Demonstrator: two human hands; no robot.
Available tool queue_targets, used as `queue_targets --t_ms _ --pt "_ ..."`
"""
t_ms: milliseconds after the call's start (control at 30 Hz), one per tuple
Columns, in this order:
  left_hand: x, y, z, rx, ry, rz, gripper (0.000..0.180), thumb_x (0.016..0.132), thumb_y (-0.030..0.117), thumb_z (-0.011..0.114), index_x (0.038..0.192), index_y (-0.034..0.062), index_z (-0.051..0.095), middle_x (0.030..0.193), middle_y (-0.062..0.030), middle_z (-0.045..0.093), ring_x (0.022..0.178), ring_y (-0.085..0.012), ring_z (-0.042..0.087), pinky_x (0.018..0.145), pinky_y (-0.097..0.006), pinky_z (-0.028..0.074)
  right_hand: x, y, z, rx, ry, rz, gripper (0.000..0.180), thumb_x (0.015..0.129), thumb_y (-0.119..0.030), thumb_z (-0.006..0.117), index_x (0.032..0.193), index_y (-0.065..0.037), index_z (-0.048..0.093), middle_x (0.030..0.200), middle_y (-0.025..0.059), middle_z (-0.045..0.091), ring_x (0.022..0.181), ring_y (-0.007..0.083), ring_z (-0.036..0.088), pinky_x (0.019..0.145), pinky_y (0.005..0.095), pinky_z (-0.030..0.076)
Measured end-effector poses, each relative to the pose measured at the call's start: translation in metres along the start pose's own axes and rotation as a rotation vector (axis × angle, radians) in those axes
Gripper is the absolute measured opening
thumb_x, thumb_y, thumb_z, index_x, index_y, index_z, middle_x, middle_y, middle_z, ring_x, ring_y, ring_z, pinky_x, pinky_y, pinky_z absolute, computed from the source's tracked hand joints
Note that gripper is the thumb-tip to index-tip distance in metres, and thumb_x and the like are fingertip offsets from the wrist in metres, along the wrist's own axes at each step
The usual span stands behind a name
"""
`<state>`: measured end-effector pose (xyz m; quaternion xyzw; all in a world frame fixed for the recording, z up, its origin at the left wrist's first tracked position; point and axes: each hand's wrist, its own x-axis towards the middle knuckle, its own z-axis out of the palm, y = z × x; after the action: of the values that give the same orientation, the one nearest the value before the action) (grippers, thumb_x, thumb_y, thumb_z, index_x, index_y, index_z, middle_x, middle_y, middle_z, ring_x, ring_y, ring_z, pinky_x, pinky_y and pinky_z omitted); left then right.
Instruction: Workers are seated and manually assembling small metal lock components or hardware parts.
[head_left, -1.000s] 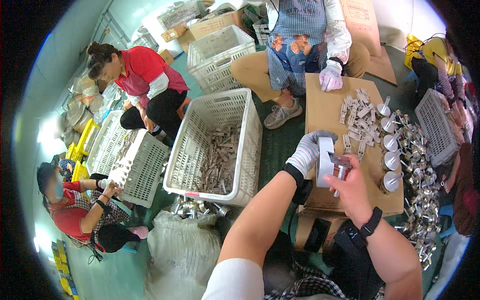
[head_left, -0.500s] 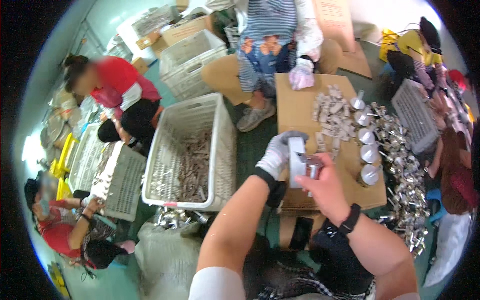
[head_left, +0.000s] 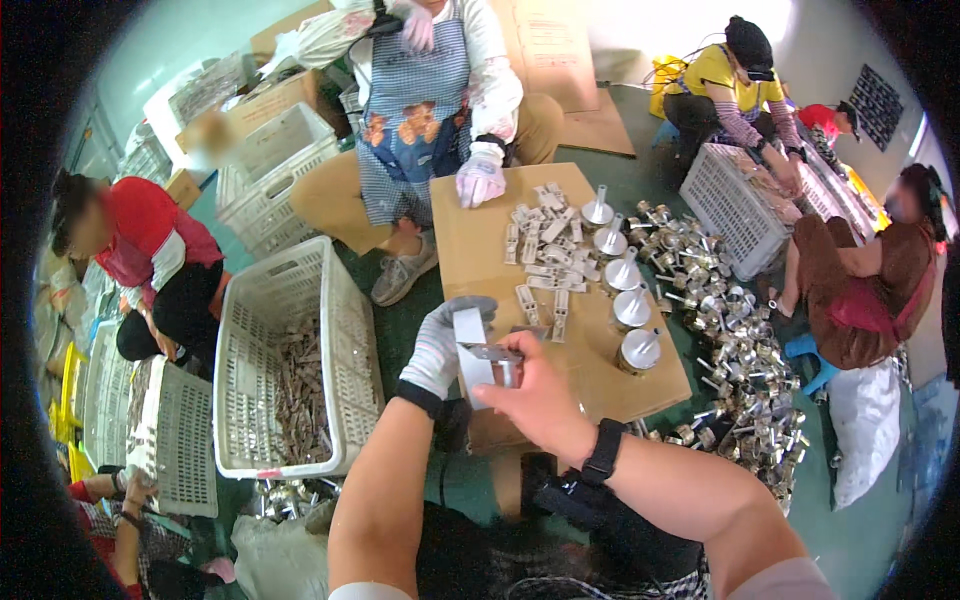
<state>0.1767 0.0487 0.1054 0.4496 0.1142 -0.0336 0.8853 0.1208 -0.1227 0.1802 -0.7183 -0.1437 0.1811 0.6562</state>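
a: what do the hands hold?
b: the left hand (head_left: 447, 350), in a striped glove, has its fingers clamped on a white piece (head_left: 474, 385); the bare right hand (head_left: 535, 395) has thumb and fingers closed on a metal part (head_left: 495, 352) with a flat plate; plate and white piece overlap in view, though whether they touch cannot be told.
a: where are these pieces?
b: over the near left portion of a cardboard surface (head_left: 468, 240); beyond them lie loose pale clips (head_left: 550, 240); to the right, five white discs with stems (head_left: 640, 350) form a row.
a: and around the surface?
b: metal fittings (head_left: 735, 330) heap at right; a white crate (head_left: 350, 350) stands at left; a co-worker's gloved hand (head_left: 482, 178) rests at the far edge.
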Motion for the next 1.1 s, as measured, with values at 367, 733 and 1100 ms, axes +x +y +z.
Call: queue_targets --t_ms 367,733,1100 --pt "-0.009 0.001 0.016 0.062 0.032 0.004 0.027 0.085 0.015 0.046 0.096 -0.0018 0.064 0.089 -0.0127 0.065 0.072 -0.0222 0.061 0.064 -0.032 0.051 -0.004 0.004 -0.004 0.026 -0.006 -0.018 0.045 0.075 -0.01 0.069 0.108 -0.006 0.039 0.081 0.0023 0.052 0.065 0.007 0.051 0.057 0.0227 0.044" --pt "-0.013 0.012 0.02 -0.144 -0.063 -0.157 0.031 0.087 0.035 0.047 0.094 0.008 0.06 0.078 -0.0041 0.059 0.07 -0.0191 0.058 0.068 -0.036 0.051 0.007 -0.006 0.001 0.169 -0.036 -0.022 0.052 0.071 -0.006 0.071 0.114 -0.005 0.041 0.1 0.007 0.054 0.093 0.015 0.053 0.078 0.0293 0.046" --pt "-0.018 -0.029 0.043 0.007 -0.152 0.112 0.038 0.092 0.031 0.031 0.088 0.0078 0.061 0.078 -0.0071 0.063 0.064 -0.0216 0.056 0.062 -0.037 0.047 0.008 0.014 0.003 0.26 -0.212 -0.058 0.058 0.073 -0.002 0.062 0.127 -0.002 0.04 0.115 0.0083 0.053 0.103 0.0183 0.052 0.09 0.0314 0.042"
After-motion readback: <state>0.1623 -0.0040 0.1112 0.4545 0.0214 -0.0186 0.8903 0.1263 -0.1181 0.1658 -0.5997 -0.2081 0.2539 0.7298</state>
